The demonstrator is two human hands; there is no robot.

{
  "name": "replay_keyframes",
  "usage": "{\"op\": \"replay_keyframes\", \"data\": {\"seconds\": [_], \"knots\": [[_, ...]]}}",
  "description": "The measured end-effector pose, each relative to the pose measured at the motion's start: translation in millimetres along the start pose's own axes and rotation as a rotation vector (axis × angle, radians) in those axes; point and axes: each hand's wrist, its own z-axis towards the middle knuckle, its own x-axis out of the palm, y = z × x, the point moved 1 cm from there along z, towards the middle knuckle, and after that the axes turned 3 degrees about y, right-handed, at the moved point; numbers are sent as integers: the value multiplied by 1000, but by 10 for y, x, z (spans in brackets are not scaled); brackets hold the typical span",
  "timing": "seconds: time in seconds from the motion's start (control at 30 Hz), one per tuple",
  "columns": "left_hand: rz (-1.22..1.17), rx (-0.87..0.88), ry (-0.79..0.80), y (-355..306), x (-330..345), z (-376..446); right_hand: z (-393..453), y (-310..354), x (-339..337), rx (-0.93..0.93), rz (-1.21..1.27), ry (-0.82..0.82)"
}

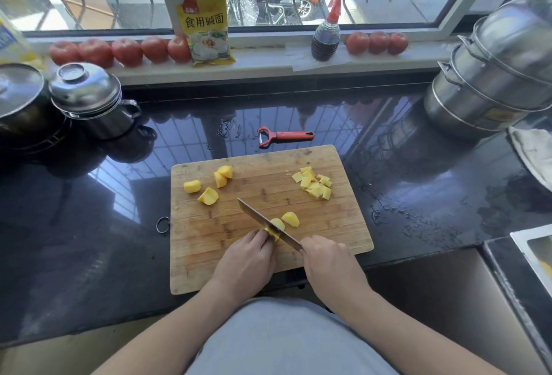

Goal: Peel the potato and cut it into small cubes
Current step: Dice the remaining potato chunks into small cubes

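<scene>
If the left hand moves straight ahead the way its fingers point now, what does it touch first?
Probably the knife blade: the left hand pins a potato piece with fingertips pointing up-right, right against the blade. Beyond the blade lie two cut chunks. Depth is unclear.

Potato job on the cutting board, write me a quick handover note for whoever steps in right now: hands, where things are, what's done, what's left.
Left hand: holds a potato piece down on the cutting board, near edge.
Right hand: grip on the knife, blade across that piece, mid-cut.
Done: potato is peeled; small cubes piled at the board's far right.
Left: four large chunks at far left, one chunk just beyond the blade, plus the held piece, all need cubing.
Peeler lies on the counter beyond the board.
</scene>
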Motion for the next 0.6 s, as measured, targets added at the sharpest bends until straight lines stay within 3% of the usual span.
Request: {"op": "replay_keyframes", "data": {"seconds": [0.3,0.6], "knots": [[-14,-6,10,35,25,-5,-40,16,-24,2,-47,-55],[2,27,3,40,-33,26,18,150,-23,11,-87,11]]}}
